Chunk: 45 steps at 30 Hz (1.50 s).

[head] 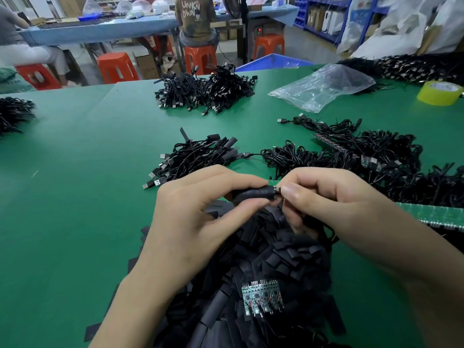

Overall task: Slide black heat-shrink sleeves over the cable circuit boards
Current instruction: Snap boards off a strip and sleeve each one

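My left hand (198, 217) pinches a black heat-shrink sleeve (253, 193) between thumb and forefinger above the green table. My right hand (334, 197) pinches the sleeve's right end, where a small metal tip and a sliver of green circuit board (273, 182) show. Most of the board is hidden inside the sleeve or behind my fingers. Below my hands lies a heap of loose black sleeves (276, 252). A cluster of bare green circuit boards (261, 296) with red and black wires rests on that heap.
Sleeved cables with USB plugs (190, 156) lie just beyond my hands. Cable bundles (351, 151) spread to the right, another pile (206, 92) farther back. A clear plastic bag (324, 86), yellow tape roll (439, 92) and green board strip (434, 213) sit right.
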Tool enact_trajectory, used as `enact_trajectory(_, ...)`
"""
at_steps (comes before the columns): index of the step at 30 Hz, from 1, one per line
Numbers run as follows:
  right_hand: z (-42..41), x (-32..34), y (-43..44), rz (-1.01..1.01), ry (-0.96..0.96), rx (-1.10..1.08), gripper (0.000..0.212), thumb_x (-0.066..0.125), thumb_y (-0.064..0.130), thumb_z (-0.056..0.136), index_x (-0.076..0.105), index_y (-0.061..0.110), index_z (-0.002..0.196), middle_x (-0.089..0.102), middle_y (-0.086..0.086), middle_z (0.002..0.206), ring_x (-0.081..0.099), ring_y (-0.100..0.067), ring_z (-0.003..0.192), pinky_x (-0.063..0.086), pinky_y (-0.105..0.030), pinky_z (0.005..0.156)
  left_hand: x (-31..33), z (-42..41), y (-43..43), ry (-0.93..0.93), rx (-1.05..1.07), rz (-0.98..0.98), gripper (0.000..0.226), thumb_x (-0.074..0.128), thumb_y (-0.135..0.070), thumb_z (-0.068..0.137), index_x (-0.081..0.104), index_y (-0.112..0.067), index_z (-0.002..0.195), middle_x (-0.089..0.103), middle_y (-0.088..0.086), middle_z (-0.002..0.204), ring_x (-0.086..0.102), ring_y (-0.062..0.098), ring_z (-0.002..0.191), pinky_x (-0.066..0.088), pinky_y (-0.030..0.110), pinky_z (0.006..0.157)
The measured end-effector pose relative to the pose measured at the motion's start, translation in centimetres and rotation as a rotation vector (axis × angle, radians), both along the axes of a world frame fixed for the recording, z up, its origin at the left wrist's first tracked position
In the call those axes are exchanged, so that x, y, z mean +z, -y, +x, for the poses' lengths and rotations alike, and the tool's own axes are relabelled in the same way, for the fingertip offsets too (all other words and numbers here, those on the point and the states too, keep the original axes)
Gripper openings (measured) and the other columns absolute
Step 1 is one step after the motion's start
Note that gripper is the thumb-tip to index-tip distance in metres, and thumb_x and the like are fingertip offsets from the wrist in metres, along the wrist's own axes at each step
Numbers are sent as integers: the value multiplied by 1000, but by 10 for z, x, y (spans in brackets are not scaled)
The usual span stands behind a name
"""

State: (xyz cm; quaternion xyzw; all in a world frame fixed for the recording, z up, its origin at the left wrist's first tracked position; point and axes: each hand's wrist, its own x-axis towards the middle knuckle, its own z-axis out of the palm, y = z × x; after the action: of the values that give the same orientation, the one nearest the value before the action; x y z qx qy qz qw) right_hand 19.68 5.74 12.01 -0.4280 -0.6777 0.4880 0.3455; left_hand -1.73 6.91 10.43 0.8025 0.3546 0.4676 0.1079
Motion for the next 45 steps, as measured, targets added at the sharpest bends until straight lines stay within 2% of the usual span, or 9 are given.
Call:
enact_trajectory(5,5,1,-1,1,-1,-42,21,57,36,91,71,25,79,73,-2,75,65,-10,67,53,-24,62,-2,-2,-1,5,30,21,16,80,-20,87,79,-14,102,74,-4,92,69,11,87,53,26,77)
enact_trajectory(8,3,1,0,6,9,-33,21,58,35,92,71,24,80,70,0,70,63,-12,66,50,-22,61,-2,-2,-1,2,22,37,16,80,-19,87,79,-13,102,74,-4,93,69,11,88,53,27,77)
enact_trajectory(15,0,1,1,1,8,-15,21,57,33,92,68,20,78,59,0,62,50,-13,58,39,-22,54,0,-2,-2,-7,1,57,17,80,-19,86,79,-12,102,73,-8,96,68,5,89,50,18,81)
enact_trajectory(28,-2,-1,2,45,58,-9,22,57,35,93,68,21,81,58,2,60,49,-18,58,39,-38,56,-1,0,-2,-12,-27,65,15,79,-16,86,79,-11,100,73,-5,95,68,5,89,49,17,82)
enact_trajectory(32,-1,0,3,56,65,-8,22,57,36,93,68,22,80,58,1,60,50,-17,58,40,-36,56,-2,1,-2,-1,-22,82,14,79,-16,86,79,-11,99,73,-5,94,67,5,89,49,17,81)
enact_trajectory(38,-3,5,5,88,39,-4,21,57,32,94,68,22,80,57,1,58,50,-20,56,41,-25,53,-4,2,-2,118,-31,25,15,79,-18,84,75,-19,99,73,-8,93,69,8,88,49,21,78)
enact_trajectory(40,-2,5,5,96,42,-13,21,57,32,94,68,22,80,57,2,59,52,-27,57,43,-30,54,-5,3,-2,139,-37,14,15,79,-19,84,75,-22,99,73,-10,93,69,9,87,49,20,78)
enact_trajectory(43,-2,7,5,109,67,-35,21,57,33,94,68,22,80,59,0,60,55,-34,62,45,-45,57,-8,5,-2,178,-40,-26,16,79,-21,84,74,-25,99,74,-12,94,71,11,88,50,22,78)
enact_trajectory(45,-2,8,6,126,85,-44,21,57,33,94,67,22,79,59,0,61,55,-34,62,46,-46,57,-10,7,-2,204,-43,-55,15,79,-21,85,75,-25,99,74,-13,94,71,12,89,50,23,78)
